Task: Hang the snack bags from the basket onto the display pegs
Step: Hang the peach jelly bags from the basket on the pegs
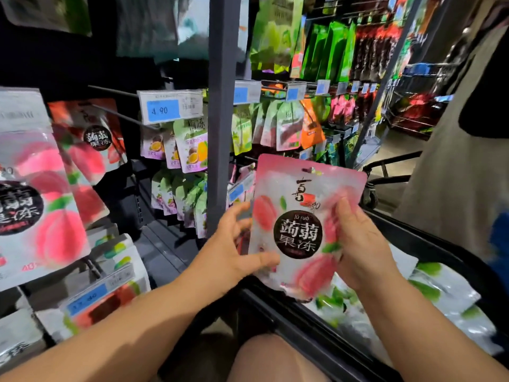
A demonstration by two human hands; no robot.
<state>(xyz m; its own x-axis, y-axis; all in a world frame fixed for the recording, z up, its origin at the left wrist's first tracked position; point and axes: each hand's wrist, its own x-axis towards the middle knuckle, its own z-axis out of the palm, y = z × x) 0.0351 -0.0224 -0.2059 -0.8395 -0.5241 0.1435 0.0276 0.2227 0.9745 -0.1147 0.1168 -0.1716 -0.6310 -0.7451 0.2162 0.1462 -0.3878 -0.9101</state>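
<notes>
A pink peach jelly snack bag (298, 224) with a black round label is held upright between both hands, above the black basket (429, 244) at lower right. My left hand (234, 255) pinches its lower left edge, thumb on the front. My right hand (360, 241) grips its right edge. Several green-leaf bags (446, 296) lie in the basket. Matching peach bags (91, 139) hang on a display peg (121, 117) at the left; a bigger one (41, 205) hangs nearer.
A grey upright post (223, 106) splits the rack. Passion-fruit bags (190, 147) hang under a 4.90 price tag (165, 108); green and orange bags fill pegs to the right. A person in a beige garment (454, 175) stands at right. My knee (270, 359) is below.
</notes>
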